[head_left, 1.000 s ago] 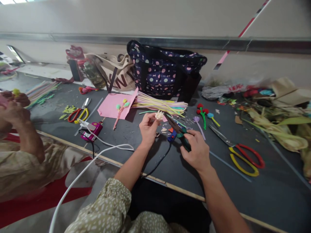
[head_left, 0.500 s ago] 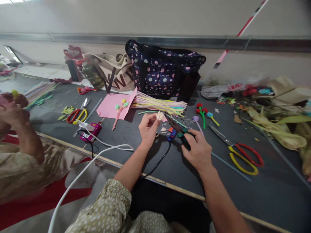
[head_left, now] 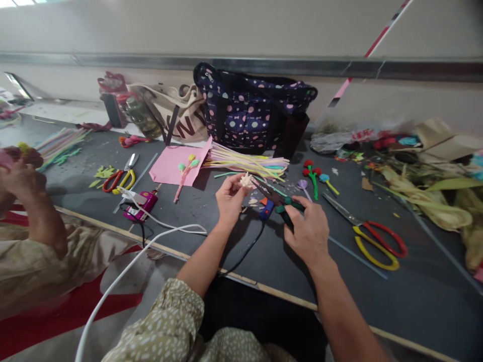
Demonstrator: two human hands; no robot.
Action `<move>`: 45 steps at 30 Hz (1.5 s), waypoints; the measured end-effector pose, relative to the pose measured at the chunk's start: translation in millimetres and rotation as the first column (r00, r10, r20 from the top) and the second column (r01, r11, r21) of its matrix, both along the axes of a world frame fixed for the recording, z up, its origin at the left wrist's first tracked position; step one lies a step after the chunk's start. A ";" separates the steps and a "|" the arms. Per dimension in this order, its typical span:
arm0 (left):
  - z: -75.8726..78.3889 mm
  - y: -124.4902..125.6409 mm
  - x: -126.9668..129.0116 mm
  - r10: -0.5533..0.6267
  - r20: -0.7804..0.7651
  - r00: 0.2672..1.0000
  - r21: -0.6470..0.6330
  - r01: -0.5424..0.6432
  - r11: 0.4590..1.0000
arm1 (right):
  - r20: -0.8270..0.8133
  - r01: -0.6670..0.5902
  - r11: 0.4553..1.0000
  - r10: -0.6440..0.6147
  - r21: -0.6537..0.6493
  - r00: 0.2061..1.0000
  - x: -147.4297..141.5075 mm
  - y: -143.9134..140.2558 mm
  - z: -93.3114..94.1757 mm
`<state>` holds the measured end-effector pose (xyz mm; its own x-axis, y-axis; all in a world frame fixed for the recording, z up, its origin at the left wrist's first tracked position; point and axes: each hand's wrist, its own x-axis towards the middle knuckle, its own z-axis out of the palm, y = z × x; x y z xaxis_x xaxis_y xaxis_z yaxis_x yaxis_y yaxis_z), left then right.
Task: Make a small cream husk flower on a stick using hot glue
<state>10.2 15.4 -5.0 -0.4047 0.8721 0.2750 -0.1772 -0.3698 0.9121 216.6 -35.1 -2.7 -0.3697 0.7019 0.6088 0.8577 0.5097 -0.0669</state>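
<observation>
Between the thumb and fingers of my left hand point(head_left: 231, 201) is a small cream pipe-cleaner flower point(head_left: 247, 181) with short stubby petals. My right hand point(head_left: 309, 229) is wrapped round the green handles of a pair of long-nose pliers point(head_left: 273, 196). The dark jaws point left and reach the flower's right side; whether they grip a petal I cannot tell. Below the pliers lies a blue glue gun point(head_left: 267, 210) with an orange part, partly hidden, and small cream clippings point(head_left: 252, 201) are scattered beside it.
Pastel pipe cleaners point(head_left: 245, 161) lie behind my hands, near pink paper point(head_left: 169, 168). Large scissors point(head_left: 377, 241) rest at right, smaller scissors point(head_left: 121, 176) at left. A magenta power adapter point(head_left: 141, 206) trails a white cable point(head_left: 132, 261). A co-worker's hands point(head_left: 22, 181) hold something at far left.
The plier handles have spread wider apart in my right hand. The flower has turned slightly in my left fingers, and the whole view has shifted a little.
</observation>
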 end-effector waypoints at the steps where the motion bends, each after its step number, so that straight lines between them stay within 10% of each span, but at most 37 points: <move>1: 1.5 0.0 0.4 -0.019 0.032 0.999 -0.021 0.019 1.000 | -0.024 -0.010 1.000 0.009 -0.025 1.000 -0.3 0.8 -1.4; 9: 0.9 0.3 -0.1 -0.096 0.139 0.986 -0.030 0.101 0.994 | -0.318 -0.083 0.995 0.060 -0.059 0.946 2.3 6.0 -7.0; 45: 0.7 -1.8 -2.8 0.021 -0.011 1.000 0.068 -0.020 0.998 | -0.105 -0.052 0.999 0.052 0.004 0.993 3.1 2.1 -3.0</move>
<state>7.5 13.6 -4.3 -0.4188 0.8429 0.3378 -0.1580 -0.4340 0.8870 219.7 -33.0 -5.7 -0.3396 0.6827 0.6470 0.8184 0.5535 -0.1544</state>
